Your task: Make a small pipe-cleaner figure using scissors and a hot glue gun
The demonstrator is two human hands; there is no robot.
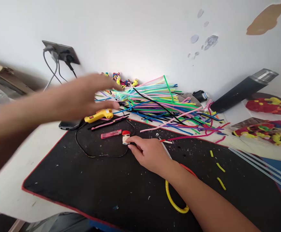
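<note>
My right hand (150, 153) rests low over the black mat, thumb and index finger closed on a small white bottle (125, 140) with a red cap. A pink lighter (111, 134) lies just left of the bottle. My left hand (89, 96), somewhat blurred, is in the air above the yellow glue gun (98, 115), thumb and fingers apart with nothing seen between them. Beyond its fingertips spreads a heap of colourful pipe cleaners (154, 103). Under my right forearm lie scissors with yellow and orange handles (176, 204), partly hidden.
Short yellow pieces (220, 167) lie on the black mat (94, 187) at right, near long translucent sticks (258, 164). A dark flask (244, 90) leans by the wall. A black cord (101, 156) loops across the mat. Plugs fill the wall socket (60, 53).
</note>
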